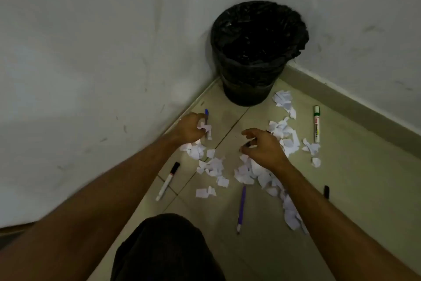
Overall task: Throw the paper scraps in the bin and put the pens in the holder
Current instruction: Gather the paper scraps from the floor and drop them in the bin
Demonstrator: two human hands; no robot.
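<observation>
Scrap-gathering step. Left hand clenched on paper scraps, beside a blue pen; right hand curled over the floor pile — grip unclear. Bin far, in the corner. Next — likely carry the handful there. No holder visible.

Glossy plastic bin liner — paper scraps.

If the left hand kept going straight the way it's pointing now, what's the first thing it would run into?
Probably the blue pen lying just past the left hand, which is closed on paper scraps. Beyond it stands the black bin. Depth is hard to judge.
</observation>
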